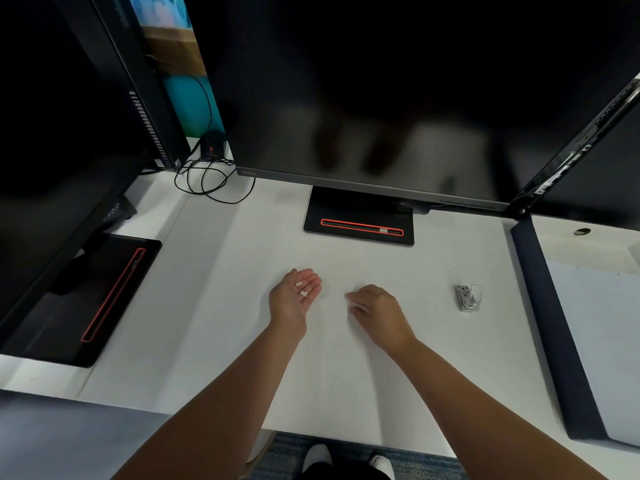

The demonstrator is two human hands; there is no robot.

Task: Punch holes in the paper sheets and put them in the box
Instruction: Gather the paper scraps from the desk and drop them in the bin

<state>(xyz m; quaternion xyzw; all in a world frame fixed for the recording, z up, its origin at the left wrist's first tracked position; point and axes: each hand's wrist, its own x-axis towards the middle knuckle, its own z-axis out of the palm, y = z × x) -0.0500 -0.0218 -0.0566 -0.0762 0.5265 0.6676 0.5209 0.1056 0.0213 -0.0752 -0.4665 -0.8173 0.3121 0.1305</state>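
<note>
My left hand (pixel 294 296) lies palm up over the white desk (pixel 225 306), cupped, with a few tiny white paper dots (pixel 302 289) resting in the palm. My right hand (pixel 375 308) hovers palm down just to the right of it, fingertips pinched together close to the desk surface; whether it holds a dot I cannot tell. A small metal hole punch (pixel 468 297) with a clear part stands on the desk to the right of my right hand. At the far right lies a dark-walled box (pixel 547 323) with pale paper sheets (pixel 602 341) inside it.
A large dark monitor (pixel 398 98) stands behind my hands on a black base (pixel 360 223) with a red line. A second monitor and its base (pixel 86 296) are at the left, with black cables (pixel 207 178) behind. A third screen (pixel 595 161) rises at the right.
</note>
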